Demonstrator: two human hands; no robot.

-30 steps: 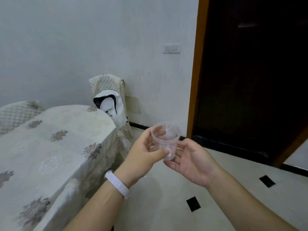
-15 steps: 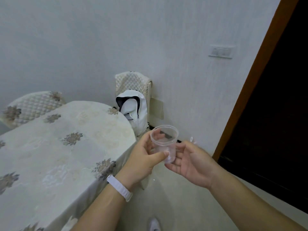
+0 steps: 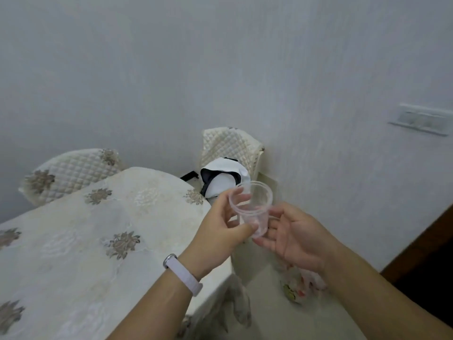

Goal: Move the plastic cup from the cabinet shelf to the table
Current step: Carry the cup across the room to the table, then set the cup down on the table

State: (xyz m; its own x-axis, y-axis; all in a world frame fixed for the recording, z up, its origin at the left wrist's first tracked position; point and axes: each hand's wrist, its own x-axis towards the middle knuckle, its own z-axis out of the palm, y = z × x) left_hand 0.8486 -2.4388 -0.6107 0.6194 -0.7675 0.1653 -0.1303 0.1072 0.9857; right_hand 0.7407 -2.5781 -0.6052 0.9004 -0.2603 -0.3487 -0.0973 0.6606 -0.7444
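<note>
Item: plastic cup (image 3: 252,207) — clear, thin-walled, upright, mouth tilted slightly toward the camera. Location: in the air, just past the near right corner of the bench (image 3: 85,241), above floor rather than above the cloth. No cabinet or shelf is in view.

Contents: none visible. The wall is transparent and the fingers behind it show through; no liquid line, no solids. Judged empty.

Holder, left hand (image 3: 220,231): thumb across the near side of the cup, fingers wrapped round the far side — the grip is clamped on the cup's body. A pale band sits on that wrist.

Holder, right hand (image 3: 294,236): palm up and fingers spread, fingertips at the cup's lower right side. It seems to steady the base rather than clasp it; whether it bears any weight cannot be told.

Progress: the lift from the shelf looks done, and the carry is near its end. Left to do: bring the cup sideways over the bench, set it down on its base, let go.

Bench condition: covered with a cream embroidered cloth, the visible part bare of objects. Two quilted chairs (image 3: 71,173) stand at the far side, one with a white bag (image 3: 225,177).
</note>
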